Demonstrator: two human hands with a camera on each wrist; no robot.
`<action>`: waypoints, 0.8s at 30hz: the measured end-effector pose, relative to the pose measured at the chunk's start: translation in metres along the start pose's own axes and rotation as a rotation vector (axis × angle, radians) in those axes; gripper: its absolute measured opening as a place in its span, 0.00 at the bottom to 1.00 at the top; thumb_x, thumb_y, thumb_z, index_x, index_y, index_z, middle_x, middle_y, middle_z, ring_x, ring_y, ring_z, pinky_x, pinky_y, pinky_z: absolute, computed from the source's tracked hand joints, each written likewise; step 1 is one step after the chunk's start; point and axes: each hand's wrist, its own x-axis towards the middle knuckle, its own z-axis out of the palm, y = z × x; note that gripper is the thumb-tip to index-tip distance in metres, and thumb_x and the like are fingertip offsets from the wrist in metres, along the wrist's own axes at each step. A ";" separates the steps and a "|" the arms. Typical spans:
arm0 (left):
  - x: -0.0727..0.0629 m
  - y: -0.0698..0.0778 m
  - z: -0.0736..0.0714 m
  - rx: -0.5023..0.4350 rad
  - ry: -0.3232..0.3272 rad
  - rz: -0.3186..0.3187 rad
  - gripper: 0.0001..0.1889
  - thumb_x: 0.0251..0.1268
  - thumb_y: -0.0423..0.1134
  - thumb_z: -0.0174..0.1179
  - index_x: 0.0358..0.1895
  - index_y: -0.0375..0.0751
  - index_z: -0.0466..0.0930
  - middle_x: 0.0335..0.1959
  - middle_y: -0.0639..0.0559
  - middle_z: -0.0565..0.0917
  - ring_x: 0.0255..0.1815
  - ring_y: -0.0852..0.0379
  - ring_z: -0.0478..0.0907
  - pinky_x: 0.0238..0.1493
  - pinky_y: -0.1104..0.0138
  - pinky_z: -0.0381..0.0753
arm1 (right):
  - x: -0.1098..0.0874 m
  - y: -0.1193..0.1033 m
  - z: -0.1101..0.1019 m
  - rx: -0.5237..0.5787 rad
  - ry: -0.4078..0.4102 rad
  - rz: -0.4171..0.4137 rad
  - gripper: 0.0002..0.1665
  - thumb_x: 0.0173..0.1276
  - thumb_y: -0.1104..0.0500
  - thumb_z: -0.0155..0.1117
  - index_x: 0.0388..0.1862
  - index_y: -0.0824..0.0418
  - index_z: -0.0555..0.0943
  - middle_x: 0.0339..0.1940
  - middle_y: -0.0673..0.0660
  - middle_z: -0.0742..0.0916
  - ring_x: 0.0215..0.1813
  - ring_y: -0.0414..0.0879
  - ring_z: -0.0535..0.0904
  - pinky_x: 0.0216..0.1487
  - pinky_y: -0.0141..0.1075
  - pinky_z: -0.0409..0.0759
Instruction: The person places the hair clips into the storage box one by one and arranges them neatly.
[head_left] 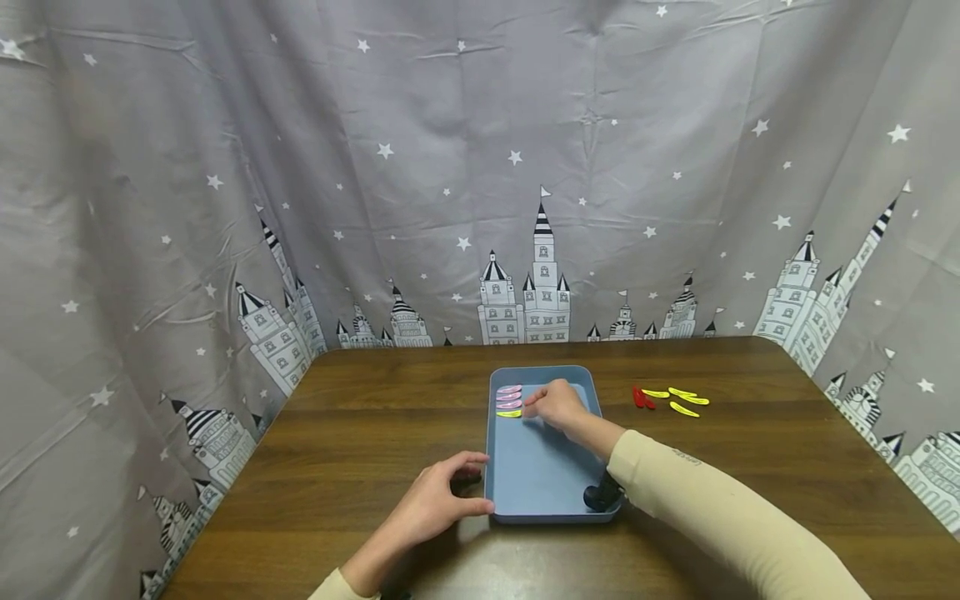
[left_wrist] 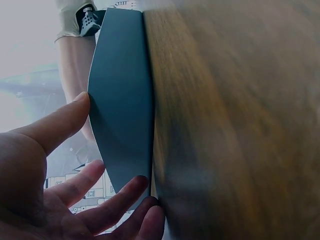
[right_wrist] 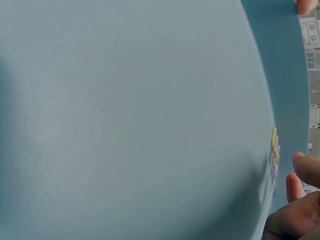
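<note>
A blue tray (head_left: pixel 543 518) lies lengthwise on the table. Along its left side, near the far end, is a column of snap hair clips: pink ones (head_left: pixel 509 397) behind a single yellow clip (head_left: pixel 508 414). My right hand (head_left: pixel 558 407) hovers inside the tray just right of this column. Its thumb and fingers stand apart in the right wrist view, with no clip visible between them. My left hand (head_left: pixel 442 497) is at the tray's near left corner; in the left wrist view its thumb meets the rim and its loosely extended fingers rest along the outer wall (left_wrist: pixel 122 90).
Right of the tray, red clips (head_left: pixel 639 397) lie beside several loose yellow clips (head_left: pixel 684 409) on the wooden table (head_left: pixel 360 433). A grey curtain (head_left: pixel 420 208) printed with castles and stars hangs behind the table's far edge. My right sleeve (head_left: pixel 720 508) passes over the tray's right wall.
</note>
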 end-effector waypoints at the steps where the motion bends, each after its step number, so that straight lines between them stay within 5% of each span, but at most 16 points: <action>1: 0.000 0.000 0.000 0.000 0.000 0.000 0.33 0.53 0.54 0.75 0.62 0.48 0.79 0.54 0.46 0.86 0.60 0.44 0.80 0.59 0.44 0.74 | -0.001 -0.001 -0.001 0.001 -0.002 -0.003 0.05 0.59 0.62 0.75 0.35 0.60 0.89 0.43 0.57 0.89 0.26 0.43 0.69 0.22 0.34 0.63; 5: 0.000 -0.002 0.000 0.003 0.000 0.004 0.33 0.53 0.55 0.75 0.63 0.49 0.79 0.54 0.46 0.86 0.60 0.45 0.80 0.59 0.45 0.74 | -0.005 -0.007 -0.008 0.005 -0.014 -0.010 0.06 0.59 0.62 0.75 0.37 0.61 0.90 0.47 0.59 0.89 0.31 0.43 0.71 0.24 0.34 0.63; 9: 0.001 -0.002 0.000 0.006 0.001 0.005 0.33 0.52 0.55 0.75 0.63 0.49 0.79 0.54 0.46 0.86 0.60 0.45 0.80 0.58 0.45 0.74 | -0.008 -0.013 -0.019 0.017 -0.030 0.009 0.07 0.61 0.60 0.75 0.39 0.60 0.90 0.50 0.59 0.88 0.19 0.42 0.62 0.18 0.33 0.57; 17: 0.000 -0.001 0.000 0.006 -0.001 -0.003 0.33 0.52 0.55 0.75 0.62 0.50 0.79 0.54 0.47 0.86 0.60 0.45 0.80 0.59 0.44 0.74 | -0.015 -0.016 -0.041 0.048 -0.047 0.008 0.10 0.63 0.59 0.73 0.43 0.60 0.90 0.48 0.58 0.87 0.15 0.41 0.54 0.17 0.33 0.53; 24: 0.000 -0.001 0.000 0.014 0.009 0.003 0.33 0.52 0.55 0.76 0.62 0.50 0.79 0.53 0.47 0.87 0.60 0.46 0.80 0.58 0.46 0.74 | -0.020 -0.011 -0.058 0.050 -0.025 0.019 0.11 0.66 0.57 0.71 0.45 0.60 0.89 0.51 0.59 0.87 0.18 0.43 0.59 0.18 0.32 0.57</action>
